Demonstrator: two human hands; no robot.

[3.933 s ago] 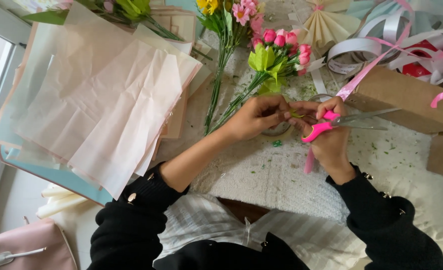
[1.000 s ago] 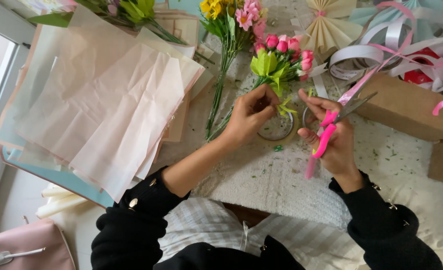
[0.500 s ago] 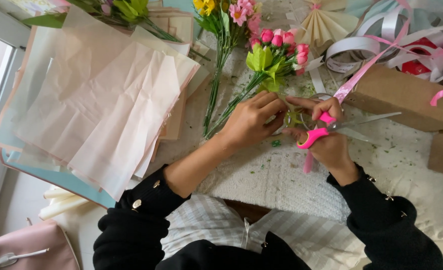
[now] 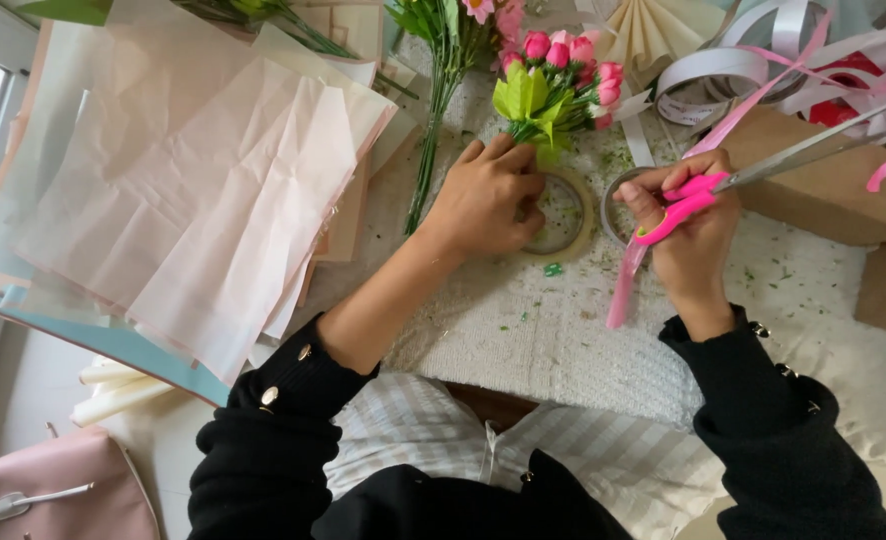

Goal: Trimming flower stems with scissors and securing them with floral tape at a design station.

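Observation:
My left hand (image 4: 488, 198) is closed around the stems of a small bunch of pink rosebuds with green leaves (image 4: 555, 78), holding it upright over a roll of clear tape (image 4: 563, 212). Pink-handled scissors (image 4: 708, 187) sit in my right hand (image 4: 685, 228), their blades pointing up and to the right, away from the flowers. A pink ribbon strip (image 4: 625, 286) hangs below that hand. A second tape roll (image 4: 618, 200) lies between my hands. Green cuttings are scattered on the white textured cloth (image 4: 523, 330).
A stack of pale pink and cream paper sheets (image 4: 193, 190) fills the left. More flowers with long green stems (image 4: 433, 110) lie at the top. Brown paper bags (image 4: 843, 190), white and pink ribbons (image 4: 763, 60) and a folded paper fan (image 4: 663, 30) crowd the top right. A pink handbag (image 4: 53, 490) is at bottom left.
My left hand has lifted the rosebud bunch up the table, gripping the stems. My right hand has drawn the scissors away to the right, blades now clear of the stems.

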